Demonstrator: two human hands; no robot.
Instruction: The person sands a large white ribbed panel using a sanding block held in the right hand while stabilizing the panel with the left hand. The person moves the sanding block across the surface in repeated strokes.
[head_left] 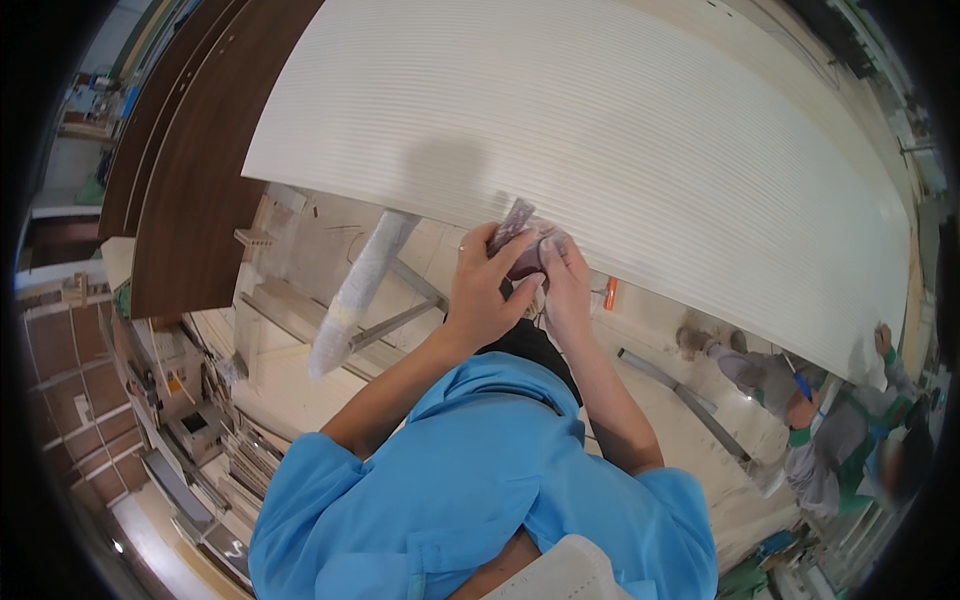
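Both my hands are together near the front edge of a large white ribbed panel (600, 130). Between them is a dusty maroon piece of sandpaper (526, 262), bent or folded. My left hand (483, 283) is closed on its left side, where a narrow dusty strip (513, 222) stands up past the fingers. From the other side my right hand (566, 284) grips the sandpaper, thumb and fingers pressed on it. Whether the strip is part of the same sheet I cannot tell.
Dark brown boards (205, 150) stand at the left. A wrapped tube-like leg (365, 285) and metal bars (690, 405) are below the panel. An orange-handled tool (611, 293) shows by its edge. A co-worker (850, 440) is at the right, holding something blue.
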